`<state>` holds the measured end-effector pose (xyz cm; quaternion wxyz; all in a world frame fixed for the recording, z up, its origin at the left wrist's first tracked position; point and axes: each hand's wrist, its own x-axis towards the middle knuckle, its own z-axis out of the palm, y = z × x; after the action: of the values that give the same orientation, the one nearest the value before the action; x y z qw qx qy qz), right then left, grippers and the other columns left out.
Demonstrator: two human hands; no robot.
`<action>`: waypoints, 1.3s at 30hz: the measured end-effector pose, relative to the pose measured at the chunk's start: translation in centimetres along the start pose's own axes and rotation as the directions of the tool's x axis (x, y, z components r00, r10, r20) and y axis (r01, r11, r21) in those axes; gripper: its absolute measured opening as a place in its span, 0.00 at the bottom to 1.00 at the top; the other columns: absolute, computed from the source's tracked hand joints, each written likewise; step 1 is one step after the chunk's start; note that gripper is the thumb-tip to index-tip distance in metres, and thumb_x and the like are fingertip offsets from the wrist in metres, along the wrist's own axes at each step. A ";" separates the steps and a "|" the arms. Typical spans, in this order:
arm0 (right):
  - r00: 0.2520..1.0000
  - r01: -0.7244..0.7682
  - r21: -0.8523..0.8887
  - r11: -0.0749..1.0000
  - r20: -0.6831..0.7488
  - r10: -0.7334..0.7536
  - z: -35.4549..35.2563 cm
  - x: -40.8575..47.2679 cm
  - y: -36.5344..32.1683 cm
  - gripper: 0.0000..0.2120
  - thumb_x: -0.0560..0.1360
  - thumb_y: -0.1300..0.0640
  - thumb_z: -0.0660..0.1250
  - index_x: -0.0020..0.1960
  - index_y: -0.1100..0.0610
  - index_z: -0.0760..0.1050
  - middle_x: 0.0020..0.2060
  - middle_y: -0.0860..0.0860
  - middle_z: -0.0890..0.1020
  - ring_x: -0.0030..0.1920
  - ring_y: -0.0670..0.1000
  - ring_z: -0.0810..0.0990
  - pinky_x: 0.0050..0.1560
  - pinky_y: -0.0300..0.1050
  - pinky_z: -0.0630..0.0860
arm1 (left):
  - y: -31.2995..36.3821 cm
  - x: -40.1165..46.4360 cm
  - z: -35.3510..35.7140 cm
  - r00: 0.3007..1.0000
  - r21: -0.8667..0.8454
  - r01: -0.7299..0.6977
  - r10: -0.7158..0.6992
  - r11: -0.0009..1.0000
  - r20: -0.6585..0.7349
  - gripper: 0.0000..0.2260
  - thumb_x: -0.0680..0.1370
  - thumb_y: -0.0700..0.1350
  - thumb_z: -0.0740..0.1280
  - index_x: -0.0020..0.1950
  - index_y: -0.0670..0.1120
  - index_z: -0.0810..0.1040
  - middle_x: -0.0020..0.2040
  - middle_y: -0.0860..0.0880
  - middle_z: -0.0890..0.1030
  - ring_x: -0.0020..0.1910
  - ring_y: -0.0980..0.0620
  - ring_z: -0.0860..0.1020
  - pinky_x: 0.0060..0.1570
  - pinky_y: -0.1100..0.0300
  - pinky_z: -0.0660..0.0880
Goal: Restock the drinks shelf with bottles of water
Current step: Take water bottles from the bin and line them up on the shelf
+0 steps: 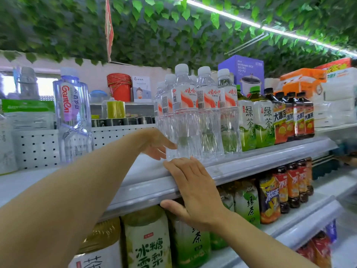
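Up on the top shelf [251, 165], the water bottles [195, 113] are standing upright in a tight cluster at the front edge, just beside the green tea bottles [257, 122] to their right. The left hand [156, 144] is reaching in with relaxed fingers touching the lower side of the nearest bottle, not curling round it. The right hand [193, 188] is resting flat over the shelf's front rail, fingers straight, thumb tucked underneath. A big water jug [74, 115] is standing well apart to the left.
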<state>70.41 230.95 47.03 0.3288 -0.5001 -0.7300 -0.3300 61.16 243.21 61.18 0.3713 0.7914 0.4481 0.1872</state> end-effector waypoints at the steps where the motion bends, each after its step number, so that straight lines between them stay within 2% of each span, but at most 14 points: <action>1: 1.000 0.000 0.005 1.000 0.001 0.000 0.0 0.0 0.0 0.33 0.75 0.34 0.50 0.71 0.55 0.62 0.65 0.50 0.68 0.67 0.51 0.65 0.74 0.49 0.51 | 0.0 0.2 0.3 1.000 0.006 -0.002 0.002 1.000 -0.009 0.25 0.76 0.41 0.68 0.71 0.38 0.65 0.67 0.39 0.73 0.60 0.43 0.76 0.53 0.54 0.74; 6: 1.000 -0.002 0.010 1.000 0.009 0.001 0.0 0.0 0.0 0.33 0.75 0.34 0.51 0.71 0.54 0.61 0.66 0.49 0.68 0.68 0.51 0.65 0.74 0.48 0.49 | -0.2 0.9 0.6 0.994 0.062 -0.034 0.040 0.997 -0.100 0.21 0.76 0.42 0.69 0.67 0.39 0.71 0.60 0.41 0.78 0.46 0.48 0.79 0.42 0.59 0.77; 9: 1.000 -0.001 0.012 1.000 0.010 0.001 0.0 0.0 0.0 0.33 0.75 0.34 0.51 0.71 0.54 0.62 0.66 0.50 0.68 0.67 0.51 0.65 0.74 0.48 0.49 | 0.0 0.6 0.9 0.994 0.065 -0.044 0.050 0.997 -0.094 0.18 0.77 0.41 0.68 0.65 0.39 0.72 0.60 0.41 0.78 0.47 0.48 0.79 0.41 0.60 0.76; 12: 1.000 0.003 0.012 1.000 0.005 -0.003 -0.1 0.0 0.0 0.33 0.76 0.33 0.50 0.71 0.54 0.62 0.66 0.49 0.68 0.67 0.51 0.65 0.74 0.47 0.49 | 0.0 0.4 0.9 0.994 0.061 -0.032 0.038 0.998 -0.104 0.20 0.76 0.42 0.68 0.66 0.38 0.71 0.60 0.41 0.78 0.48 0.48 0.79 0.39 0.60 0.76; 15: 1.000 0.008 0.009 1.000 0.000 -0.008 -0.1 0.0 0.0 0.33 0.76 0.33 0.50 0.71 0.55 0.62 0.66 0.50 0.68 0.67 0.51 0.65 0.74 0.47 0.49 | 0.1 -0.1 0.5 0.997 0.033 -0.013 0.015 0.999 -0.077 0.21 0.76 0.39 0.68 0.67 0.37 0.70 0.62 0.40 0.76 0.50 0.47 0.79 0.42 0.59 0.76; 18: 1.000 0.011 0.016 1.000 -0.011 -0.011 0.0 -0.1 0.0 0.33 0.76 0.33 0.49 0.70 0.55 0.62 0.65 0.50 0.68 0.66 0.51 0.65 0.74 0.48 0.50 | -0.2 0.0 -0.6 0.996 -0.001 0.023 -0.023 1.000 -0.085 0.21 0.76 0.33 0.66 0.68 0.35 0.67 0.66 0.38 0.73 0.57 0.44 0.78 0.49 0.57 0.76; 22: 1.000 0.013 0.018 1.000 -0.020 -0.013 0.2 -0.1 0.2 0.33 0.76 0.33 0.49 0.70 0.55 0.62 0.64 0.50 0.68 0.66 0.52 0.66 0.74 0.48 0.50 | -0.9 0.7 -0.8 0.986 0.004 0.067 -0.066 0.998 -0.155 0.24 0.78 0.35 0.65 0.72 0.36 0.62 0.69 0.38 0.70 0.64 0.42 0.74 0.60 0.52 0.73; 25: 1.000 0.019 0.014 1.000 -0.021 -0.018 0.2 -0.1 0.2 0.33 0.75 0.33 0.50 0.70 0.55 0.62 0.64 0.50 0.68 0.66 0.52 0.66 0.73 0.50 0.52 | -1.3 1.5 -0.5 0.982 -0.002 0.066 -0.066 0.998 -0.174 0.25 0.78 0.36 0.64 0.74 0.38 0.60 0.69 0.38 0.69 0.63 0.41 0.74 0.56 0.51 0.74; 29: 0.999 0.023 0.021 1.000 -0.039 -0.022 0.4 -0.1 0.2 0.33 0.75 0.34 0.52 0.70 0.55 0.62 0.65 0.49 0.68 0.66 0.52 0.66 0.73 0.49 0.52 | -1.9 2.4 -0.1 0.978 0.067 0.053 -0.038 0.996 -0.205 0.19 0.79 0.40 0.64 0.68 0.37 0.68 0.61 0.39 0.75 0.54 0.43 0.79 0.47 0.55 0.77; 32: 0.999 0.026 0.022 0.999 -0.044 -0.025 0.4 -0.1 0.3 0.33 0.75 0.34 0.51 0.70 0.55 0.61 0.65 0.50 0.67 0.66 0.52 0.66 0.73 0.50 0.53 | -2.2 2.8 0.2 0.971 0.107 0.034 -0.008 0.994 -0.238 0.16 0.79 0.41 0.64 0.64 0.37 0.71 0.56 0.39 0.78 0.47 0.45 0.80 0.43 0.56 0.76; 39: 0.998 0.035 0.026 0.999 -0.046 -0.034 0.5 -0.1 0.3 0.32 0.75 0.34 0.53 0.70 0.55 0.60 0.65 0.50 0.68 0.66 0.52 0.66 0.73 0.50 0.52 | -2.3 2.6 0.4 0.950 0.199 0.009 0.054 0.980 -0.307 0.15 0.79 0.43 0.63 0.64 0.38 0.71 0.56 0.40 0.79 0.50 0.47 0.81 0.49 0.55 0.77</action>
<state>70.66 231.36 46.69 0.3464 -0.4752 -0.7352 -0.3372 61.47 245.95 59.07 0.2133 0.7901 0.5084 0.2682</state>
